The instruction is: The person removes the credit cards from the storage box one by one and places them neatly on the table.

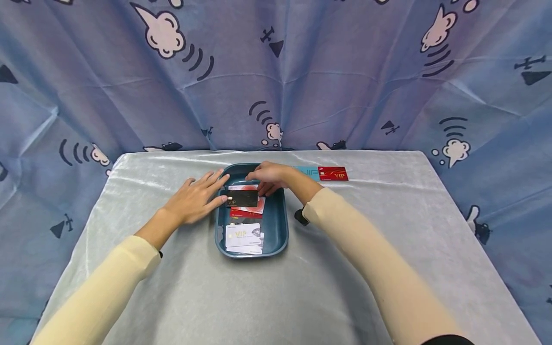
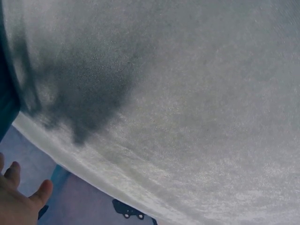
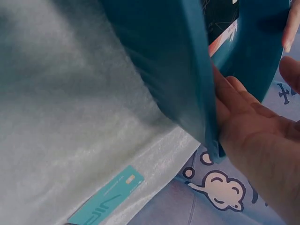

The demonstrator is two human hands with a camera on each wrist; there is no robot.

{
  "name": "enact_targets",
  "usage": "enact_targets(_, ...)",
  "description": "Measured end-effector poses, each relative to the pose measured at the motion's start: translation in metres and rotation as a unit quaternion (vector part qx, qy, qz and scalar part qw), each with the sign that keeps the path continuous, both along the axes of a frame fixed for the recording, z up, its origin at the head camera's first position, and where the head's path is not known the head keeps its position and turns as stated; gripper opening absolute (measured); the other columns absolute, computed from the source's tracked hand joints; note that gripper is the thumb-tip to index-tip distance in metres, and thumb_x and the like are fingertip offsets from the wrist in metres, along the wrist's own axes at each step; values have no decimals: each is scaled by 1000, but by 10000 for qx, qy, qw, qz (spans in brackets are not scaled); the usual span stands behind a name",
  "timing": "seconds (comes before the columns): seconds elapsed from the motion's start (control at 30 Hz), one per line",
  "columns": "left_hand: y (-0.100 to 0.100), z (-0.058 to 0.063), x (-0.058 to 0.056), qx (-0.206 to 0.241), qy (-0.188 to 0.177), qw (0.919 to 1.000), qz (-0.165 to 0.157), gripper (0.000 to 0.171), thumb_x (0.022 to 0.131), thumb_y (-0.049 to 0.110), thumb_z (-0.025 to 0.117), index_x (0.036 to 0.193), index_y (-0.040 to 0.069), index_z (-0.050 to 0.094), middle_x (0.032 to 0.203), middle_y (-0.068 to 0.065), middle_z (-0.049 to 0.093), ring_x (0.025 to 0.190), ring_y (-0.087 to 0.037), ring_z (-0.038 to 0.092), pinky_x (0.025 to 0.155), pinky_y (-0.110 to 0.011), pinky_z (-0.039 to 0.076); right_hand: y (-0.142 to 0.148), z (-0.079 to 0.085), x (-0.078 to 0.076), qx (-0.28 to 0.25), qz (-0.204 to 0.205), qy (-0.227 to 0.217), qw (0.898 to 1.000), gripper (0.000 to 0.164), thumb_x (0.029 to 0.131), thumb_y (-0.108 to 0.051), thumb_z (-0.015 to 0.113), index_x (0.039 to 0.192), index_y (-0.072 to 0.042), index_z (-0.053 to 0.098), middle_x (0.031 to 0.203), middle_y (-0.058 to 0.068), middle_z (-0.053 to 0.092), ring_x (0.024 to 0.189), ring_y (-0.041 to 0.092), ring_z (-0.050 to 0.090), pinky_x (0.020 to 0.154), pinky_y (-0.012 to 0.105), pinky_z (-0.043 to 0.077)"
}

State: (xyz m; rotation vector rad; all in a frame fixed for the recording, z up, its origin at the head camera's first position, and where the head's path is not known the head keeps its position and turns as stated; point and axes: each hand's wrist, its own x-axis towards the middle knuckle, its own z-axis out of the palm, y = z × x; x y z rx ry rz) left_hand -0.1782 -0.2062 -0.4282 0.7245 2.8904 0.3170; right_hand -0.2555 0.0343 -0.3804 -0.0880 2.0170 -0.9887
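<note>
Head view shows a blue plastic tray with rounded corners (image 1: 274, 227) on a table under a pale velvety cloth (image 1: 194, 297). Inside, toward its far end, a black VIP card (image 1: 246, 198) lies across a white card with a red pattern (image 1: 260, 205), overlapped so its own face stays exposed. Nearer the person, a white VIP card with a grey picture (image 1: 243, 235) sits over another white one.

The left hand (image 1: 194, 199) is open, fingers spread over the left rim, thumb at the black card's left edge, perhaps to steady it. The right hand (image 1: 273, 175) reaches over the opposite rim, loosely open with thumb apart, fingertips by the card's right edge; I cannot tell whether they press it. Coming from both sides probably keeps the card square.

Outside the tray, a teal VIP card (image 1: 308, 172) and a red VIP card (image 1: 334, 174) lie end to end, apparently kept separate.
</note>
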Motion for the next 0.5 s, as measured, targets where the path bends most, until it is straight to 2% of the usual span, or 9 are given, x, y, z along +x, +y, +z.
enact_targets(0.2, 0, -1, 0, -5, 19, 10000, -57, 66, 105, 50, 40, 160, 18, 25, 166, -8, 17, 150, -33, 19, 111, -67, 21, -4, -2, -1, 92, -139, 8, 9999, 54, 100, -31, 55, 141, 3, 44, 125, 28, 62, 112, 38, 65, 97, 46, 51)
enact_targets(0.5, -1, -3, 0, 49, 125, 9999, -57, 65, 105, 50, 40, 159, 18, 26, 165, -8, 19, 150, -32, 20, 111, -66, 23, -9, 0, 2, 149, -211, 45, 9997, 55, 100, -31, 56, 142, 4, 44, 125, 29, 60, 112, 40, 64, 97, 47, 51)
